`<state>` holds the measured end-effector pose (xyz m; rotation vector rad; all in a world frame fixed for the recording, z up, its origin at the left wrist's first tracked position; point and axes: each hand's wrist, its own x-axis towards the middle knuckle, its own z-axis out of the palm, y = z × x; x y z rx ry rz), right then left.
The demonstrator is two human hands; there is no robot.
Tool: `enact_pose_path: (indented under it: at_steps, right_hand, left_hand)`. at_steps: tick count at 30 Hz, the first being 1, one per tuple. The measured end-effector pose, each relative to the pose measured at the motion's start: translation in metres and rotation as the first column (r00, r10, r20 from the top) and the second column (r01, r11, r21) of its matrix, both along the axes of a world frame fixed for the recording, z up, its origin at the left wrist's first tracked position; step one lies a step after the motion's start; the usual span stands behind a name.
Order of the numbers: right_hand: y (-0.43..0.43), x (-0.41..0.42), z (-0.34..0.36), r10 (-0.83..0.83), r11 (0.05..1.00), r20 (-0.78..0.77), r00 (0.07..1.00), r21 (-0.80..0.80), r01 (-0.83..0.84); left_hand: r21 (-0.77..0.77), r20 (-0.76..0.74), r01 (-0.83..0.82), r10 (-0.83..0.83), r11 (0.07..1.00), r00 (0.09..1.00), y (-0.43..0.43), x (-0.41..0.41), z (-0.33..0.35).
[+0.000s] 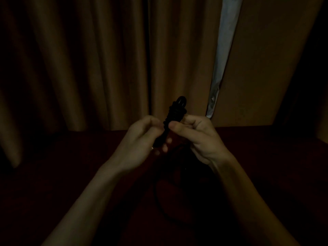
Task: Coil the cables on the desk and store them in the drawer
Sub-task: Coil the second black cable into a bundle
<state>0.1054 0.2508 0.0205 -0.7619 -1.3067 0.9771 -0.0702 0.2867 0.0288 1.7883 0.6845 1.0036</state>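
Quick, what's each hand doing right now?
Left hand: grips the lower end of the black tightly wound cable bundle.
Right hand: pinches the same bundle at its middle.

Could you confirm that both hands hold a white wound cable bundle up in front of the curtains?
Not quite: the head view shows the cable bundle is black, not white. The left hand and right hand do hold it up before the curtains.

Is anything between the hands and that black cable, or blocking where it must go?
No: the left hand and right hand both grip the cable bundle. No drawer shows, so that path cannot be judged.
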Motion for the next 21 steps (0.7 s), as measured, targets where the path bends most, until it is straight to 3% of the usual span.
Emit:
enact_pose_path:
  at_steps: [3,6,8,10,12,14,16,18,21]
  right_hand:
    - [0.002,-0.001,0.000,-0.094,0.996,-0.015,0.996,-0.012,0.093]
    - [0.003,-0.003,0.000,-0.096,0.995,-0.067,0.993,-0.009,0.096]
    - [0.003,-0.007,0.000,-0.138,0.990,-0.070,0.988,0.024,0.140]
    - [0.005,-0.009,-0.003,-0.162,0.987,-0.035,0.986,0.014,0.163]
    - [0.005,-0.007,-0.005,-0.120,0.992,0.007,0.993,-0.038,0.120]
    - [0.002,-0.002,-0.004,-0.011,0.999,0.033,0.999,-0.041,0.012]
    - [-0.002,0.003,-0.002,0.077,0.997,0.116,0.990,-0.035,-0.074]
    - [-0.002,0.007,-0.003,0.068,0.997,0.204,0.977,-0.054,-0.058]
    - [0.004,0.007,-0.008,0.063,0.996,0.188,0.980,-0.075,-0.049]
  left_hand:
    - [0.401,-0.091,-0.119,0.169,0.908,0.981,0.002,-0.003,-0.003]
    - [0.702,-0.201,-0.089,0.317,0.706,0.927,0.001,-0.001,-0.007]
    - [0.785,-0.210,-0.070,0.371,0.615,0.904,-0.001,0.003,-0.012]
    - [0.801,-0.195,-0.083,0.389,0.593,0.901,-0.001,0.006,-0.017]
    - [0.794,-0.176,-0.102,0.386,0.600,0.906,0.001,0.006,-0.018]
    - [0.733,-0.135,-0.137,0.341,0.666,0.930,0.002,0.005,-0.015]
    - [0.577,-0.105,-0.181,0.292,0.796,0.951,0.003,0.003,-0.010]
    - [0.386,-0.109,-0.190,0.249,0.903,0.962,0.002,0.000,-0.007]
    - [0.077,-0.055,-0.102,0.106,0.992,0.993,0.005,0.003,-0.008]
